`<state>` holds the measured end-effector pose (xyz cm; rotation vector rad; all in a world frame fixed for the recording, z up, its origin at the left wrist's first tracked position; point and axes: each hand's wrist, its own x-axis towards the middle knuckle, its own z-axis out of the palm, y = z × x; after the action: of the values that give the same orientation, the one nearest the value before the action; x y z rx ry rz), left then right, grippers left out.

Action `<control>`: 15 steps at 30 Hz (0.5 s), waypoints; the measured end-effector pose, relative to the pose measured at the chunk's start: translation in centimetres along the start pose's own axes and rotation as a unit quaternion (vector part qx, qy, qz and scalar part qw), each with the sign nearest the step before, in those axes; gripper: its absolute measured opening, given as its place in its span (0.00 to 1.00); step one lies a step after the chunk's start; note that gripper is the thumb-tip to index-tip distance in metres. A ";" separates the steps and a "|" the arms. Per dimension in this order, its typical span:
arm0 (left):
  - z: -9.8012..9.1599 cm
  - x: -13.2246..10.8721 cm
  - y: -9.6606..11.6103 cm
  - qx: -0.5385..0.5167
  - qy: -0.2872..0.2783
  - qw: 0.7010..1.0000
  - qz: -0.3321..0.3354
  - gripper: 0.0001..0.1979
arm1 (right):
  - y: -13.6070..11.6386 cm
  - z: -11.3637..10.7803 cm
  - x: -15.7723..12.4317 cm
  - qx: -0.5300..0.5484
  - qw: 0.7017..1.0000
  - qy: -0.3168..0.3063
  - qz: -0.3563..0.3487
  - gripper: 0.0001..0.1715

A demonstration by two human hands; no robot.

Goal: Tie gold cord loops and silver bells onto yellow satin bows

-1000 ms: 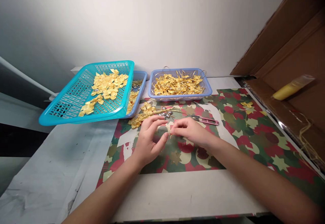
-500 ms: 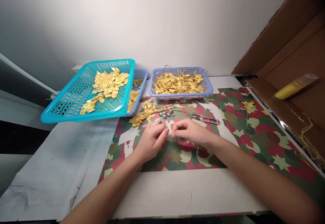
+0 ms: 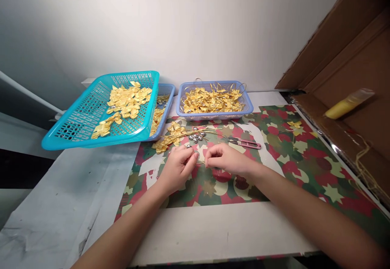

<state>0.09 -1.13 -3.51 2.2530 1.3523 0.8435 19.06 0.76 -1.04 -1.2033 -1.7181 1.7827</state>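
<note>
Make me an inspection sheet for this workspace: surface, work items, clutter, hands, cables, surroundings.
Surface: patterned sheet, with whitish worn-looking patches.
Work items: yellow ribbon pieces, silver balls and gold cords mid-sheet; more ribbon pieces in the turquoise basket and two blue baskets.
Clutter: pink-handled snips; stray yellow piece far right.
Hands: left hand and right hand apart, fingers closed, a thin strand between them.
Cables: nothing seen; loose string at right.
Surroundings: white wall behind; cardboard and yellow-filled tube at right.
</note>
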 end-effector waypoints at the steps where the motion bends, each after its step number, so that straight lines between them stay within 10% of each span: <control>1: 0.0 0.0 0.0 0.004 0.001 1.000 0.000 0.20 | -0.1 0.0 0.0 -0.002 1.000 0.002 0.001 0.08; 15: -0.4 0.3 -0.5 0.028 -0.009 0.999 -0.013 0.20 | 0.0 -0.3 0.0 -0.077 0.995 0.017 -0.061 0.10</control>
<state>-0.39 -0.65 -3.42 2.2751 1.4103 0.7833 19.28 0.97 -1.03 -1.1561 -1.8949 1.5754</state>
